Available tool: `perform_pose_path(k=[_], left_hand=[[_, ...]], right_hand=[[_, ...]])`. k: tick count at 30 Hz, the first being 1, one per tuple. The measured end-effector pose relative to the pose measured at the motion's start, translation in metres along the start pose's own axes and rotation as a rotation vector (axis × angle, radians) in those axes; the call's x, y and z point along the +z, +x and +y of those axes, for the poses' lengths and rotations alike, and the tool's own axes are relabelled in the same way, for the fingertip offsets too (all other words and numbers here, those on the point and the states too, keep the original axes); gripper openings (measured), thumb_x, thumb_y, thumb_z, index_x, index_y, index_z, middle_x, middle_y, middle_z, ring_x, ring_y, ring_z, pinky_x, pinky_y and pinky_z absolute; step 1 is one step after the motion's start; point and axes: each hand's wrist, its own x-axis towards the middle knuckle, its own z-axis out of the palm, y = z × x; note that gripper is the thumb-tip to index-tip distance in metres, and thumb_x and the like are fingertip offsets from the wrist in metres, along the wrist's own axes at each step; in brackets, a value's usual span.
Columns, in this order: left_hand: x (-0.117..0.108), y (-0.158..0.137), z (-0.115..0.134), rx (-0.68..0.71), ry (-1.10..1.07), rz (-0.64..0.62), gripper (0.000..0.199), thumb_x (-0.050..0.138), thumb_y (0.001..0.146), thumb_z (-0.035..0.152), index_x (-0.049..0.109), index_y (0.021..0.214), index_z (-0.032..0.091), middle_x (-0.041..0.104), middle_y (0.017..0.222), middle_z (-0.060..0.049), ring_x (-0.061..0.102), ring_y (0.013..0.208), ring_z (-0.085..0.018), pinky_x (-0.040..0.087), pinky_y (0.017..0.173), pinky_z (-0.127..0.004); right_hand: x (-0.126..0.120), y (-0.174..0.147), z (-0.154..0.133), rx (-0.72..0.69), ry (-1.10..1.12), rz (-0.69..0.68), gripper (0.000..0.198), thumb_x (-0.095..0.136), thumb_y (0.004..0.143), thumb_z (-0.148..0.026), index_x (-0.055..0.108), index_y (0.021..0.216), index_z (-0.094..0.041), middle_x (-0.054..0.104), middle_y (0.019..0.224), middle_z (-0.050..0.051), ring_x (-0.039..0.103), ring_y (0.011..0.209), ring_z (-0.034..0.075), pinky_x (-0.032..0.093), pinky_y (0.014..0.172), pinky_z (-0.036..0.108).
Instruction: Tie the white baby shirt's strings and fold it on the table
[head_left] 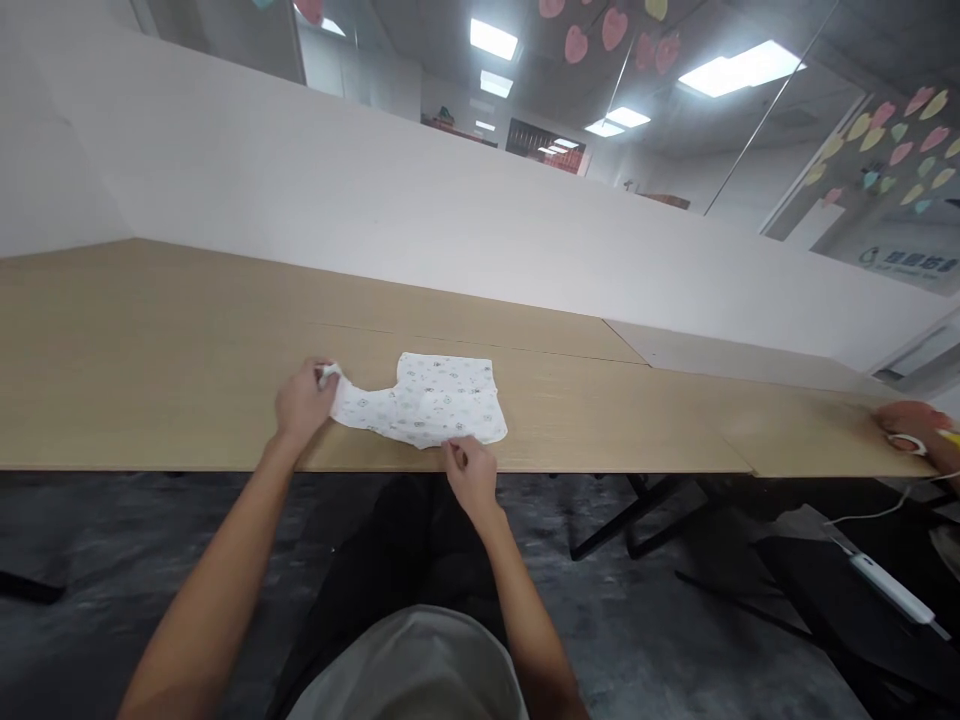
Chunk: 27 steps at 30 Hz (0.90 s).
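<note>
A white cloth garment [448,398] with a small scattered print, perhaps a baby's top, lies mostly flat on the tan table [187,350]. A narrow part, like a sleeve, stretches from it to the left. My left hand [303,402] is closed around the end of that narrow part, which bunches up between thumb and fingers. At the lower edge of the garment, close to the table's front edge, my right hand [471,472] pinches the fabric. Whatever cloth is inside the left fist is hidden.
A white partition [450,225] with glass above runs behind the table. At far right another person's hand [934,440] is near an orange item [911,412]. A white stick-shaped device [892,590] lies on a black chair [840,590] below.
</note>
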Motion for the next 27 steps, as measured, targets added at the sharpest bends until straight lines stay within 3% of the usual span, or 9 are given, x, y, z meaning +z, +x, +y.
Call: perform_pose_path(k=[2, 5, 8, 10, 15, 20, 27], left_hand=[[0.01, -0.005, 0.037, 0.087, -0.079, 0.072, 0.05, 0.033, 0.094, 0.041, 0.045, 0.136, 0.017, 0.064, 0.117, -0.015, 0.062, 0.099, -0.028, 0.043, 0.079, -0.037], [0.034, -0.019, 0.086, 0.235, -0.091, -0.007, 0.049, 0.032, 0.097, 0.037, 0.044, 0.139, 0.015, 0.068, 0.105, -0.018, 0.063, 0.093, -0.026, 0.042, 0.076, -0.038], [0.063, -0.034, 0.118, 0.367, -0.037, -0.082, 0.038, 0.036, 0.096, 0.03, 0.062, 0.121, 0.017, 0.069, 0.103, -0.019, 0.064, 0.094, -0.025, 0.042, 0.078, -0.038], [0.08, -0.043, 0.13, 0.403, -0.011, -0.117, 0.035, 0.039, 0.094, 0.026, 0.066, 0.116, 0.019, 0.07, 0.101, -0.018, 0.065, 0.092, -0.026, 0.044, 0.075, -0.038], [0.103, -0.052, 0.137, 0.542, -0.075, -0.127, 0.037, 0.037, 0.09, 0.017, 0.068, 0.11, 0.018, 0.071, 0.1, -0.015, 0.065, 0.096, -0.025, 0.047, 0.083, -0.038], [0.11, -0.051, 0.133, 0.655, -0.224, -0.187, 0.039, 0.037, 0.088, 0.014, 0.068, 0.11, 0.018, 0.067, 0.116, -0.007, 0.06, 0.109, -0.021, 0.045, 0.097, -0.035], [0.112, -0.057, 0.13, 0.773, -0.014, -0.384, 0.037, 0.042, 0.09, 0.024, 0.064, 0.119, 0.019, 0.055, 0.135, -0.011, 0.049, 0.125, -0.026, 0.036, 0.106, -0.043]], right_hand=[[-0.002, -0.021, 0.0, 0.024, 0.084, 0.03, 0.032, 0.044, 0.093, -0.031, 0.067, 0.076, -0.018, 0.062, 0.067, 0.003, 0.054, 0.061, 0.015, 0.038, 0.06, 0.025], [-0.001, -0.04, -0.001, 0.062, 0.169, 0.017, 0.036, 0.043, 0.093, -0.035, 0.066, 0.07, -0.019, 0.06, 0.061, 0.002, 0.049, 0.053, 0.015, 0.034, 0.054, 0.025], [0.001, -0.046, -0.001, 0.077, 0.215, -0.005, 0.034, 0.044, 0.092, -0.035, 0.067, 0.073, -0.019, 0.062, 0.063, 0.003, 0.049, 0.053, 0.015, 0.034, 0.053, 0.026], [0.001, -0.046, -0.001, 0.084, 0.234, -0.004, 0.033, 0.045, 0.091, -0.035, 0.067, 0.074, -0.018, 0.063, 0.063, 0.003, 0.049, 0.052, 0.015, 0.034, 0.053, 0.026], [0.003, -0.049, 0.002, 0.092, 0.257, -0.019, 0.033, 0.046, 0.09, -0.034, 0.068, 0.073, -0.017, 0.063, 0.063, 0.003, 0.048, 0.051, 0.013, 0.034, 0.052, 0.025], [0.008, -0.052, 0.004, 0.105, 0.287, -0.057, 0.031, 0.047, 0.089, -0.033, 0.07, 0.076, -0.015, 0.064, 0.064, 0.003, 0.049, 0.051, 0.013, 0.034, 0.052, 0.024], [0.011, -0.05, 0.0, 0.096, 0.328, -0.076, 0.029, 0.049, 0.087, -0.032, 0.069, 0.074, -0.015, 0.061, 0.059, 0.002, 0.047, 0.05, 0.012, 0.033, 0.051, 0.024]])
